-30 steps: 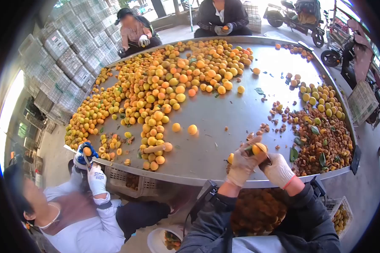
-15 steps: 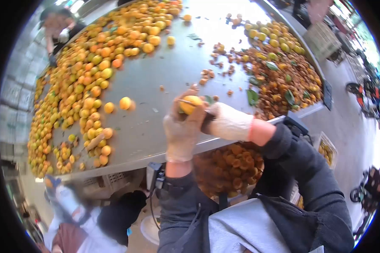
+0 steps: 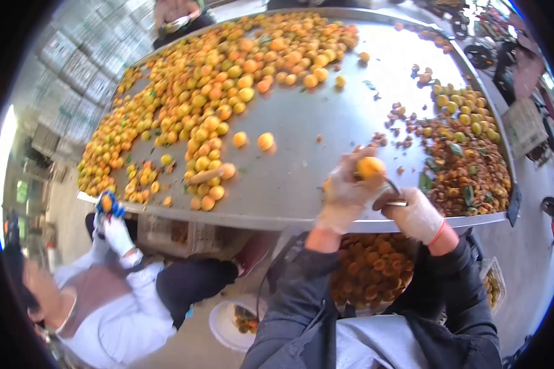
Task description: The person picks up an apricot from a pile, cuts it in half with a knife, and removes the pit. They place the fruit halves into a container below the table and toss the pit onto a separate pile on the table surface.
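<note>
Both of my hands wear whitish gloves, held over the near edge of the metal table [image 3: 292,166]. My left hand [image 3: 343,200] grips a yellow-orange apricot [image 3: 370,167], its fingers wrapped round the lower side. In my right hand [image 3: 417,216] is a small knife [image 3: 388,198] with a dark handle and a thin curved metal part reaching up beside the fruit. Just below my hands, a container of halved apricots [image 3: 372,267] stands under the table edge. Right of my hands lies a heap of brown pits and scraps [image 3: 483,178] with some green leaves.
Whole apricots [image 3: 228,74] spread across the table's left and far side. A wooden-handled tool [image 3: 204,176] rests among them. On the left, a gloved co-worker [image 3: 114,289] sits at the edge; another person [image 3: 181,18] is at the far side. A white basin [image 3: 224,323] stands on the floor.
My view has swung left, so the table appears farther right. The curved metal, which lay across the apricot before, is now beside it, and my right hand has drawn a little away.
</note>
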A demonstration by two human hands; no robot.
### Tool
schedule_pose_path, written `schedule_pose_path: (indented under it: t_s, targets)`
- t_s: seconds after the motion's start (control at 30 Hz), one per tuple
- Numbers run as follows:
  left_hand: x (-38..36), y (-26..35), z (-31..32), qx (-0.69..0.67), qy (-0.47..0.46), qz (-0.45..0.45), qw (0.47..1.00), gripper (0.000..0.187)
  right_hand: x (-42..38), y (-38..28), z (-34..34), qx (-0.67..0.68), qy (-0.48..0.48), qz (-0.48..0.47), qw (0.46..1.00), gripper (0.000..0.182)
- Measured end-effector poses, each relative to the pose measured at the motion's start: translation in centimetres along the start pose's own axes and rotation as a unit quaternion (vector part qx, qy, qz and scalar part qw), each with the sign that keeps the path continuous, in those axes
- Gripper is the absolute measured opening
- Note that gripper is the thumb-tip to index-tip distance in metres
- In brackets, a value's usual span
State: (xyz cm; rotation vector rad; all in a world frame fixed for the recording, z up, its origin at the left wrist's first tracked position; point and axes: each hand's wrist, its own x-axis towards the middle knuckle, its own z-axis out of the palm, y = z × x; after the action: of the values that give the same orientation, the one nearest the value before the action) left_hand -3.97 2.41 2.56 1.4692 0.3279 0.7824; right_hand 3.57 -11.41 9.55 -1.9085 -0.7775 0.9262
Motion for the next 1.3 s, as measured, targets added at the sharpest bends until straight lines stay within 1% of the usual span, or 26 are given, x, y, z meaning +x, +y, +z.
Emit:
schedule_pose_path:
  t_s: [0.03,0.07,0.1,0.17,0.23,0.27,0.33,0.37,0.4,0.43,0.47,0.5,0.57,0.67,0.77,0.8,0.83,0.87,0.9,0.97,1.07,1.13,1.17,1.23,1.27,1.3]
  targets:
    - [0.4,1.6,-0.4,-0.076,0.013,-0.075,0.994,0.039,-0.1,2.7,0.0,-0.022,0.043,-0.086,0.995,0.012]
    - [0.6,3.1,-1.0,-0.152,0.019,-0.154,0.976,0.04,-1.2,0.7,-1.0,0.037,0.053,0.01,0.998,0.012]
    - [0.6,2.5,-1.0,-0.156,0.028,-0.136,0.978,0.041,-2.2,-1.8,-1.3,0.101,0.066,0.104,0.987,0.012]
    - [0.3,1.7,-0.2,-0.17,0.014,-0.116,0.979,0.042,-1.8,-2.2,-1.6,0.202,0.123,0.054,0.97,0.015]
    - [-0.1,1.7,0.5,-0.028,0.002,-0.014,1.0,0.048,-1.0,-3.4,-1.2,0.211,0.15,-0.023,0.966,0.02]
    - [0.0,1.9,1.0,-0.034,-0.009,-0.01,0.999,0.048,-0.6,-4.3,-0.8,0.205,0.164,-0.014,0.965,0.026]
    - [0.1,2.9,0.7,0.149,-0.05,0.182,0.971,0.054,0.4,-3.3,-0.7,0.082,0.14,-0.041,0.986,0.031]
    - [0.2,3.1,0.4,0.187,-0.071,0.205,0.958,0.055,0.7,-3.5,-0.6,0.031,0.103,-0.033,0.994,0.033]
    - [0.1,3.2,0.1,0.241,-0.081,0.22,0.942,0.056,1.0,-3.2,-0.2,0.123,0.096,-0.047,0.987,0.031]
    - [0.0,2.0,-0.2,0.193,-0.084,0.219,0.953,0.054,1.5,-2.8,0.4,0.219,0.073,-0.052,0.972,0.03]
    - [-0.8,1.9,-0.3,0.272,-0.1,0.171,0.942,0.051,1.8,-2.7,0.8,0.268,0.062,-0.062,0.96,0.026]
    - [-0.2,2.0,-0.3,0.26,-0.059,0.262,0.928,0.051,2.0,-2.9,1.1,0.316,0.059,-0.064,0.945,0.022]
    - [-0.4,3.1,-0.2,0.202,-0.031,0.242,0.949,0.046,2.1,-3.3,2.5,0.313,0.128,-0.055,0.939,0.018]
    - [-0.1,2.2,-0.2,0.147,0.005,0.269,0.952,0.042,3.2,-1.9,3.4,0.331,0.136,-0.08,0.93,0.018]
    - [-0.2,0.4,-0.8,0.175,0.112,0.218,0.954,0.035,3.9,-2.8,4.1,0.325,0.091,-0.093,0.937,0.018]
    - [-0.3,-0.3,-0.6,0.177,0.143,0.199,0.953,0.034,4.6,-3.0,5.6,0.335,0.167,-0.101,0.922,0.016]
    - [-0.3,-1.1,0.4,0.17,0.165,0.179,0.955,0.033,5.2,-1.7,6.0,0.332,0.149,-0.073,0.929,0.014]
    - [-0.3,-1.2,0.4,-0.04,0.183,0.053,0.981,0.036,5.5,-1.3,6.7,0.285,0.117,-0.15,0.939,0.014]
    - [-0.1,-0.9,-0.5,-0.246,0.181,-0.086,0.948,0.038,5.2,-1.9,6.4,0.228,0.109,-0.106,0.962,0.013]
    - [0.9,-1.2,-2.0,-0.311,0.168,-0.194,0.915,0.041,4.1,-4.3,4.3,0.328,0.048,0.011,0.944,0.009]
    - [0.9,0.7,-2.4,-0.403,0.112,-0.159,0.894,0.043,4.4,-2.2,1.5,0.323,0.06,0.028,0.944,0.013]
    - [0.9,1.4,-2.5,-0.453,0.042,-0.156,0.877,0.043,4.8,-0.5,0.6,0.151,0.045,0.043,0.987,0.018]
    - [0.7,1.4,-2.4,-0.455,0.034,-0.158,0.876,0.043,5.1,0.3,0.4,0.153,0.052,0.043,0.986,0.018]
    - [0.6,1.3,-2.1,-0.441,0.054,-0.181,0.878,0.043,5.2,-0.1,0.2,0.141,0.152,-0.11,0.972,0.02]
    - [0.5,1.2,-1.9,-0.441,0.052,-0.183,0.877,0.043,5.1,-0.6,-0.5,0.264,0.176,-0.034,0.948,0.018]
    - [0.3,1.1,-1.7,-0.399,0.063,-0.206,0.892,0.044,5.1,-1.5,-1.0,0.266,0.178,-0.032,0.947,0.018]
